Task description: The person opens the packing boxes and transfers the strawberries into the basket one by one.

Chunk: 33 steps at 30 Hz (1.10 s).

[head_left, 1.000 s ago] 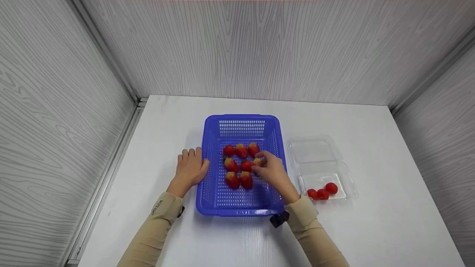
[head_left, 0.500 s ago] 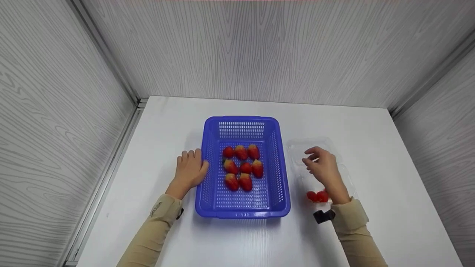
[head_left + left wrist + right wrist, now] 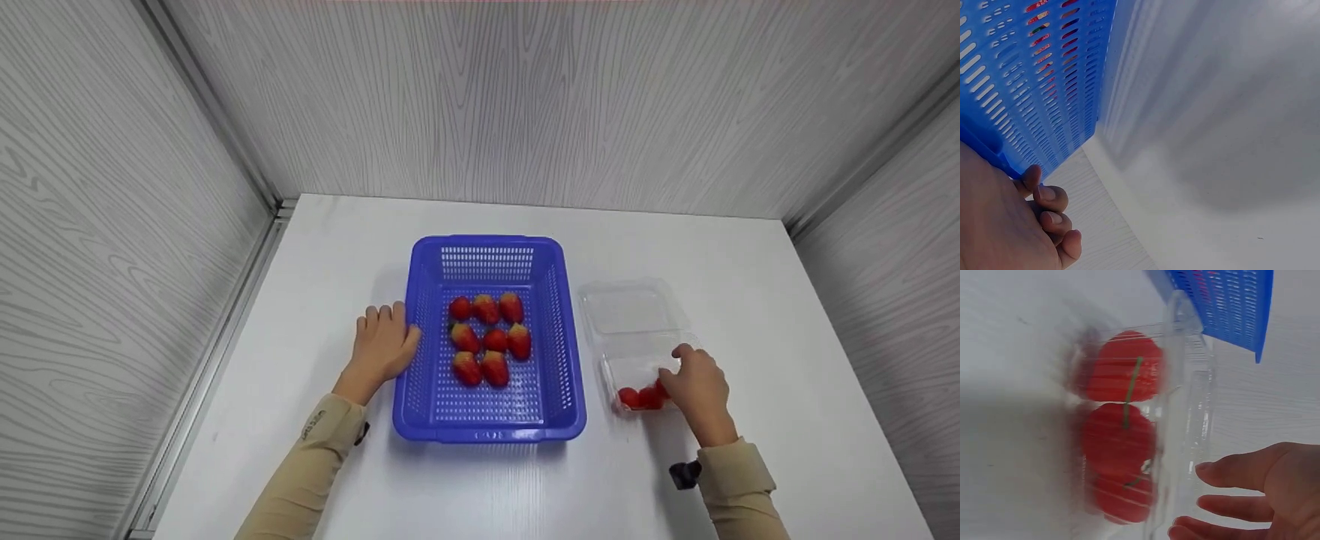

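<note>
My left hand grips the left rim of a blue plastic basket, thumb over the rim and fingers curled in the left wrist view. Several strawberries lie in rows inside it, along with two round red fruits. To the right, my right hand hovers at the near right of a clear hinged plastic box. Its thumb and fingers are spread, with nothing between them in the right wrist view. Three cherries with thin green stems lie in the box; the hand partly hides one in the head view.
The box's lid lies folded back, away from me, on the white table. A narrow gap separates box and basket. Grey wood-grain panels enclose the table at the back and both sides.
My right hand has let go of a strawberry in the basket's right column, then moved right and down to the clear box. The left hand has kept its hold on the rim.
</note>
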{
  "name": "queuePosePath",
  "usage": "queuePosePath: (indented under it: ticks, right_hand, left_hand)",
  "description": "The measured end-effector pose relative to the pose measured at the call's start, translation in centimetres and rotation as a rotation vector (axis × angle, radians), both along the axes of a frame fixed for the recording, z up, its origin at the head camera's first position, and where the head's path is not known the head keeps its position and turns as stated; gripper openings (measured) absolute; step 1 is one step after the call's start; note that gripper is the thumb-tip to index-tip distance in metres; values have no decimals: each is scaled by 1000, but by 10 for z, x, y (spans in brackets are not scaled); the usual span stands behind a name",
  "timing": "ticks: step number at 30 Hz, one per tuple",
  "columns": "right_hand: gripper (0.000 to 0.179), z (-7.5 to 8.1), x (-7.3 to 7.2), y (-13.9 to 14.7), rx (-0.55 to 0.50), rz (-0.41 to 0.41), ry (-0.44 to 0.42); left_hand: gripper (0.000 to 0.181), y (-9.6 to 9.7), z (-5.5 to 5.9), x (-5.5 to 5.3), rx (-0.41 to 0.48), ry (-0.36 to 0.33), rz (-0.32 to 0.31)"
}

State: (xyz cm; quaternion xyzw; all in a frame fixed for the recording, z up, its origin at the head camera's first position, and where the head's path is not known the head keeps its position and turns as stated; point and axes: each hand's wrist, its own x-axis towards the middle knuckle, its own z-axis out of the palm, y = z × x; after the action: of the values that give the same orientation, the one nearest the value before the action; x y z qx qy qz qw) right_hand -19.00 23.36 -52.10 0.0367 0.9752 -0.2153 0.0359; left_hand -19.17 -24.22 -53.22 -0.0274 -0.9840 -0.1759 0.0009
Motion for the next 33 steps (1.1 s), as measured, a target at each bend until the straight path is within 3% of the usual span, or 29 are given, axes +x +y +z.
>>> queuePosePath:
  ticks: [10, 22, 33]
  right_hand:
    - [31, -26, 6, 3, -44, -9, -30]
    - [29, -33, -4, 3, -129, -50, -80]
    - [31, -38, -2, 5, -162, -51, -36]
  left_hand:
    - [34, 2, -2, -1, -2, 23, 0]
    - [37, 0, 1, -2, -7, 6, 4]
    - [35, 1, 1, 0, -1, -15, 4]
